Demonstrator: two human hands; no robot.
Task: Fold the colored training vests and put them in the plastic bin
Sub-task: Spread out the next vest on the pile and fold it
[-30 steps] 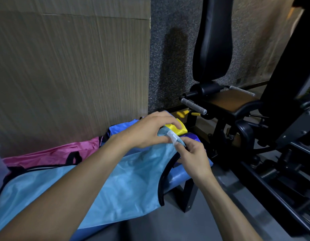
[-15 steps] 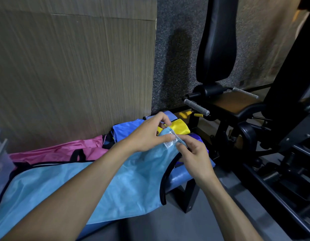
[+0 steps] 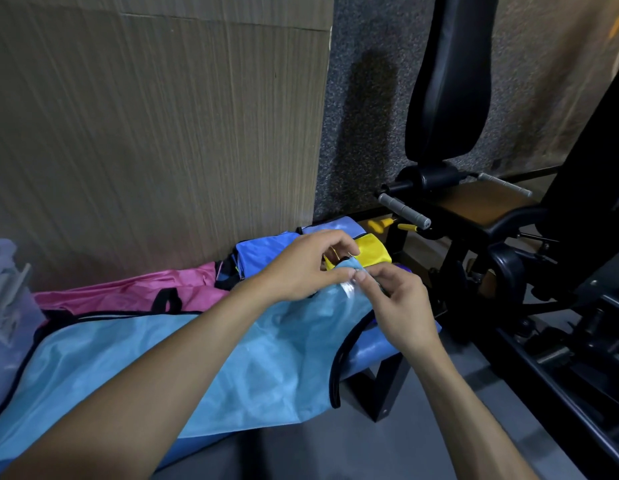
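A light blue training vest with black trim lies spread along a blue padded bench. My left hand and my right hand both pinch its shoulder strap end by the white label, fingertips nearly meeting. Behind it lie a pink vest, a darker blue vest and a yellow vest. The translucent plastic bin sits at the far left edge, partly cut off.
A wood-grain wall panel rises right behind the bench. A black gym machine with a padded backrest, seat and grey handles crowds the right side. Grey floor shows below the bench.
Both hands stayed on the strap end of the light blue vest, working it between the fingertips. My left fingers have lifted off the yellow vest, and the view shifted slightly right.
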